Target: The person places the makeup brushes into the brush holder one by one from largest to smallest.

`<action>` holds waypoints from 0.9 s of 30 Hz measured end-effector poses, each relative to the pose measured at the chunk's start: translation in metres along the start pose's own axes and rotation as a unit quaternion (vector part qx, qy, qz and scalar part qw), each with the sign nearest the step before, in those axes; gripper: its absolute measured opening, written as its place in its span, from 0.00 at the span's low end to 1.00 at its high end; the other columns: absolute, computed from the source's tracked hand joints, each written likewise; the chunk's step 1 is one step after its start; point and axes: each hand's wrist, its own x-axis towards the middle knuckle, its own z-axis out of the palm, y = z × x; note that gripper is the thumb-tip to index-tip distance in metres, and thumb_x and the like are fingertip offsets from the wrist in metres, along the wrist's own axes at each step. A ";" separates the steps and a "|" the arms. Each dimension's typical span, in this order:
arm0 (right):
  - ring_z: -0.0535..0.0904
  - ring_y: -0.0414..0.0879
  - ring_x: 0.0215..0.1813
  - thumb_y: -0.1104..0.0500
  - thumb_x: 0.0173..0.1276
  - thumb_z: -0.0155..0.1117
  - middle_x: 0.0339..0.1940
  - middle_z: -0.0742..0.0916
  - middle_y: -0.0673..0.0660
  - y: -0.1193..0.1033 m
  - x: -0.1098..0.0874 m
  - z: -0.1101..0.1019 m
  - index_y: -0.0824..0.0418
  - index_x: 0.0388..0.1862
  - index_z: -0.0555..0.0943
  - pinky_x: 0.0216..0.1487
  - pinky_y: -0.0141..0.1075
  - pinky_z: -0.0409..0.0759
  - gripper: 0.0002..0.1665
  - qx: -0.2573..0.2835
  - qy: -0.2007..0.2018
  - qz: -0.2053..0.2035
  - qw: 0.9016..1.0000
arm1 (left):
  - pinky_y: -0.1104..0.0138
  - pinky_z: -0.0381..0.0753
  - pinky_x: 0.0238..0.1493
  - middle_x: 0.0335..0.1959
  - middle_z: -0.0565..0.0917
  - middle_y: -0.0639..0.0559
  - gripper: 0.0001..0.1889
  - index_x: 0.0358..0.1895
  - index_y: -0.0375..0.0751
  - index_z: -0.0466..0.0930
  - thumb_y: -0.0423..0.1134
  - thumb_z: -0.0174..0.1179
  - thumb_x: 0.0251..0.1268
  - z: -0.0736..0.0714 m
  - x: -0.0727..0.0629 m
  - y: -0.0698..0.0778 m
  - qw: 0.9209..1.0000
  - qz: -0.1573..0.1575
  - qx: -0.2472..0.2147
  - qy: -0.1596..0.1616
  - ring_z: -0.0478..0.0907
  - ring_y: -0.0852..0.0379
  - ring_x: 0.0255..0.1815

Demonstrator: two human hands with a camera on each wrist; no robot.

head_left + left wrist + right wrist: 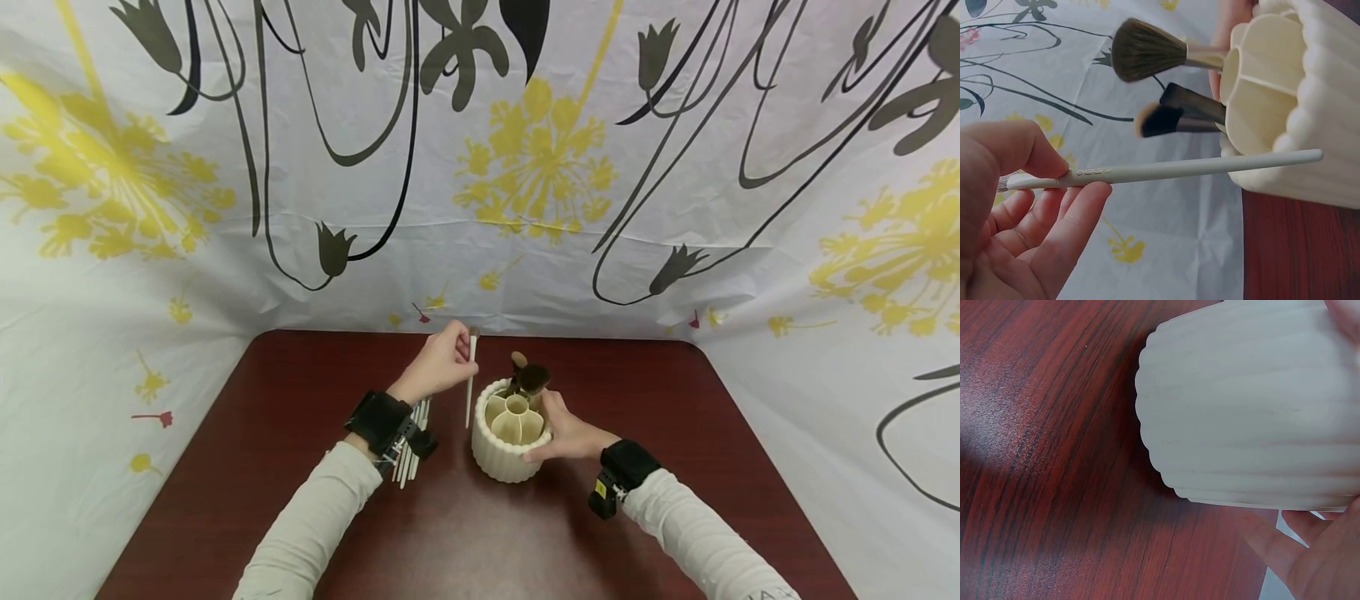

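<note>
Between thumb and fingers, my left hand [444, 360] pinches a slim makeup brush [1172, 169] near its bristle end. Its pale handle points down in the head view, just left of a cream ribbed brush holder [507, 460]. The holder stands on the table and has petal-shaped compartments. My right hand [570, 429] grips the holder's right side, thumb at the front and fingers towards the back. Several brushes stand bristles up in its rear compartments, among them a large fluffy brush [1147, 50] and a dark brush with a tan tip [1160, 119].
Several pale brush handles [407, 462] lie side by side on the dark red wooden table [645, 533], partly under my left wrist. A white patterned cloth [480, 275] hangs behind the table's far edge. Both wrists wear black camera straps [378, 423].
</note>
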 end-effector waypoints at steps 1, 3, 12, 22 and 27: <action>0.47 0.57 0.67 0.48 0.47 0.72 0.64 0.53 0.63 0.000 0.000 0.000 0.55 0.71 0.35 0.61 0.55 0.57 0.66 -0.001 0.000 0.000 1.000 | 0.69 0.77 0.34 0.31 0.75 0.46 0.15 0.36 0.37 0.66 0.29 0.60 0.44 0.001 0.001 0.001 1.000 0.002 -0.003 0.000 0.78 0.56 0.30; 0.47 0.57 0.67 0.48 0.47 0.72 0.63 0.53 0.64 -0.001 0.000 0.000 0.55 0.71 0.35 0.61 0.55 0.56 0.67 -0.002 0.001 -0.001 1.000 | 0.69 0.77 0.34 0.31 0.75 0.46 0.15 0.36 0.37 0.66 0.29 0.60 0.44 0.003 0.002 0.004 1.000 0.001 -0.007 -0.001 0.78 0.56 0.30; 0.47 0.57 0.66 0.47 0.46 0.72 0.63 0.53 0.65 -0.001 0.000 0.000 0.59 0.71 0.37 0.61 0.56 0.55 0.66 -0.002 0.002 -0.010 1.000 | 0.69 0.77 0.33 0.31 0.76 0.46 0.15 0.38 0.37 0.65 0.29 0.59 0.47 0.010 0.007 0.009 1.000 0.024 -0.012 0.003 0.77 0.56 0.31; 0.48 0.57 0.65 0.48 0.45 0.73 0.62 0.54 0.64 0.000 0.000 0.001 0.59 0.70 0.40 0.60 0.54 0.55 0.65 -0.004 0.009 -0.013 1.000 | 0.68 0.76 0.34 0.31 0.77 0.46 0.14 0.38 0.38 0.63 0.29 0.58 0.49 0.018 0.008 0.009 0.999 0.027 -0.015 0.010 0.77 0.56 0.32; 0.50 0.57 0.65 0.48 0.45 0.73 0.61 0.55 0.64 0.000 -0.001 0.001 0.59 0.70 0.40 0.60 0.53 0.57 0.65 -0.002 0.015 -0.018 1.000 | 0.68 0.76 0.33 0.30 0.78 0.47 0.14 0.37 0.38 0.63 0.29 0.57 0.49 0.021 0.008 0.007 0.999 0.028 -0.023 0.012 0.78 0.56 0.32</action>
